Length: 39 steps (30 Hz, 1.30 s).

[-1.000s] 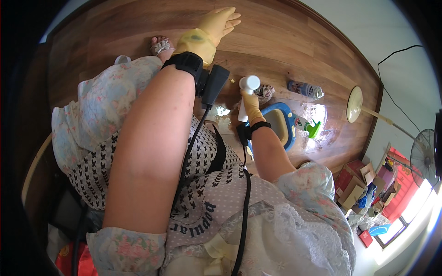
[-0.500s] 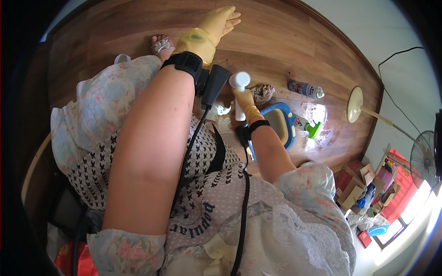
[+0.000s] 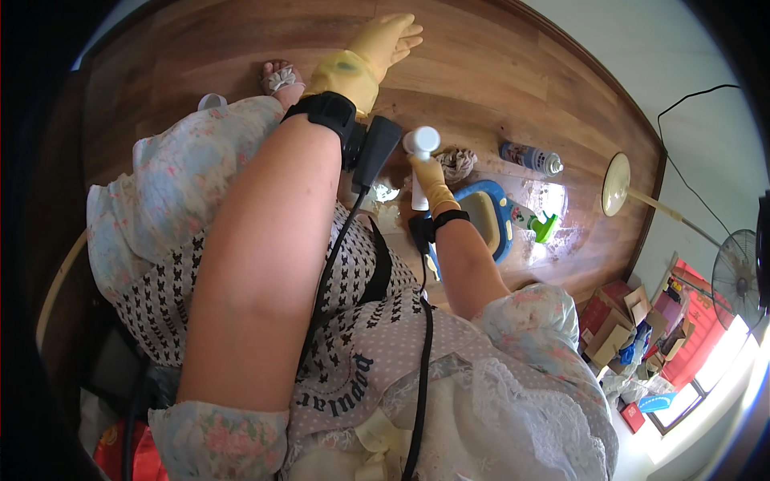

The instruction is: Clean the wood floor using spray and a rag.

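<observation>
My left hand (image 3: 382,44), in a yellow rubber glove, is stretched over the wooden floor with its fingers extended and nothing in it. I cannot tell whether it touches the boards. Gloved in yellow too, my right hand (image 3: 433,178) is closed around the handle of a white tool with a round head (image 3: 422,139); the side of the head facing the floor is hidden. A crumpled patterned cloth (image 3: 457,164) lies just beyond that hand. Beside my right wrist stands a blue-rimmed basin (image 3: 505,220), partly covered by my forearm.
A spray bottle with a green trigger (image 3: 545,228) lies by the basin, near wet, shiny floor. Farther off lies an aerosol can (image 3: 531,158). A standing fan (image 3: 738,272) with a round base and opened cardboard boxes (image 3: 613,329) are at the right. Black cables run along my arms.
The white tool and my right hand have shifted very slightly to the right. My left hand keeps its outstretched pose, and the things on the floor stay in place.
</observation>
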Each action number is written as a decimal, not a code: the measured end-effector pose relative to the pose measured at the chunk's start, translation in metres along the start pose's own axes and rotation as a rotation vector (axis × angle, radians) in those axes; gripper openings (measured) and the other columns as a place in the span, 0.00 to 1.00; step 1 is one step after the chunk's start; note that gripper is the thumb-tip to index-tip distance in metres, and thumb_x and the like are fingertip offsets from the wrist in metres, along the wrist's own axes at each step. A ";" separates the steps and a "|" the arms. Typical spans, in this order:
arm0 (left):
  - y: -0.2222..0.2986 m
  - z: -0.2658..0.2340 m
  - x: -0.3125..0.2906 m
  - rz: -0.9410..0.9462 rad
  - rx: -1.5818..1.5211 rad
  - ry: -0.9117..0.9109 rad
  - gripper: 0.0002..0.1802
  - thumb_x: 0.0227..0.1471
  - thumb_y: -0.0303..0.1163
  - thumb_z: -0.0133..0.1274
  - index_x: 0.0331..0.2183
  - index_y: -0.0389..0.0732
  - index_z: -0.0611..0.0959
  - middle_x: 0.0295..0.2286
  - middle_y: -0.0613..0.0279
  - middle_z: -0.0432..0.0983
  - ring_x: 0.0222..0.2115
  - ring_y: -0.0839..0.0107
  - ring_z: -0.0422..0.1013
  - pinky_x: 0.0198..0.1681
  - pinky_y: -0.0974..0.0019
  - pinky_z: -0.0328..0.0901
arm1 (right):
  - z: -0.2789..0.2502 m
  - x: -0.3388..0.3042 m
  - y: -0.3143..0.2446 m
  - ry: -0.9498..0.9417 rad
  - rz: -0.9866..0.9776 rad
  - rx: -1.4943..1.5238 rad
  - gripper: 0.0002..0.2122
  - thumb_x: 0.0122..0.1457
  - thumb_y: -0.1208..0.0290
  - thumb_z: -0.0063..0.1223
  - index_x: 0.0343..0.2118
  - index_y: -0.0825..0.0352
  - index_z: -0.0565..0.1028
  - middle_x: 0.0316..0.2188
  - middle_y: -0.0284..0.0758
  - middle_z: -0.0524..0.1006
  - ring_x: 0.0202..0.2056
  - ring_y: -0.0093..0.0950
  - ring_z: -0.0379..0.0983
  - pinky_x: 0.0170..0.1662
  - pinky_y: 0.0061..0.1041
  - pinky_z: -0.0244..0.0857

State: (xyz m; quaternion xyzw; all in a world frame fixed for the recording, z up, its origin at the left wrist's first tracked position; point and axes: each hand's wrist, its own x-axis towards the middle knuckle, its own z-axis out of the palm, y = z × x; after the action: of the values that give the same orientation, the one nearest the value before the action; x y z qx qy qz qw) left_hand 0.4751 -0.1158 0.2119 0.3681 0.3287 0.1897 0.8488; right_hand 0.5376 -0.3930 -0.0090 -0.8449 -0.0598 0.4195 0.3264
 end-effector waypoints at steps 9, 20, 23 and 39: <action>0.003 -0.018 -0.004 -0.016 0.017 0.048 0.25 0.52 0.41 0.44 0.48 0.36 0.64 0.46 0.55 0.67 0.46 0.67 0.64 0.51 0.67 0.56 | 0.021 -0.022 -0.045 -0.038 0.056 -0.113 0.21 0.44 0.55 0.51 0.27 0.74 0.74 0.19 0.42 0.74 0.24 0.33 0.74 0.28 0.30 0.65; -0.001 -0.007 -0.003 -0.011 0.005 0.004 0.25 0.53 0.41 0.43 0.48 0.36 0.64 0.45 0.56 0.67 0.45 0.68 0.65 0.51 0.66 0.56 | -0.029 -0.032 -0.061 -0.245 0.273 0.771 0.15 0.53 0.57 0.47 0.32 0.67 0.67 0.16 0.37 0.69 0.16 0.33 0.67 0.19 0.31 0.64; 0.000 -0.006 -0.006 -0.025 0.006 0.012 0.25 0.53 0.41 0.43 0.49 0.36 0.64 0.45 0.55 0.67 0.46 0.68 0.65 0.51 0.66 0.56 | -0.037 -0.055 -0.074 -0.330 0.278 1.011 0.16 0.55 0.60 0.40 0.37 0.71 0.65 0.24 0.40 0.70 0.24 0.37 0.69 0.27 0.34 0.67; 0.004 0.007 -0.006 -0.041 0.013 -0.042 0.23 0.55 0.38 0.37 0.50 0.36 0.63 0.48 0.55 0.64 0.47 0.66 0.63 0.52 0.66 0.55 | -0.084 -0.072 -0.077 -0.192 0.058 0.865 0.17 0.54 0.60 0.43 0.36 0.72 0.68 0.23 0.38 0.73 0.19 0.29 0.69 0.23 0.24 0.67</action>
State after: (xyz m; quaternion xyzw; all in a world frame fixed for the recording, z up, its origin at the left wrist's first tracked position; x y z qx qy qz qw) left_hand 0.4749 -0.1202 0.2209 0.3705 0.3195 0.1621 0.8569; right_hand 0.5675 -0.4021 0.1221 -0.5893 0.1151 0.4914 0.6309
